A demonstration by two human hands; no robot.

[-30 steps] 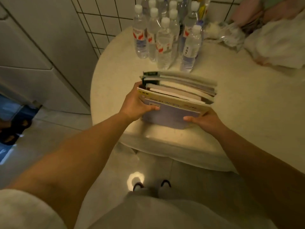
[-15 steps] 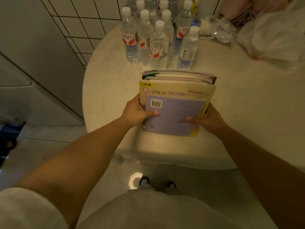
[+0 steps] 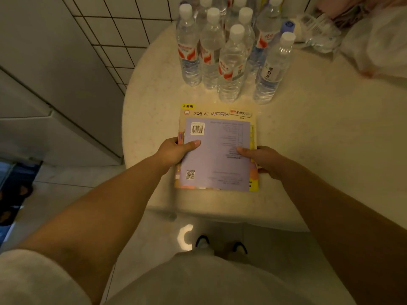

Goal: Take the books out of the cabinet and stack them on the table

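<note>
Head view: both hands grip books (image 3: 217, 150); lower volumes seemingly hidden.

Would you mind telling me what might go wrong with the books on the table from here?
The stack of books sits near the table's front edge; when the left hand and right hand let go, it may slip off. Pushed forward, it may topple the water bottles right behind it.

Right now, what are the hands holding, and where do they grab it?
Both hold the stack of books on the table. The left hand grips its left edge and the right hand its right edge, thumbs on the top cover.
</note>
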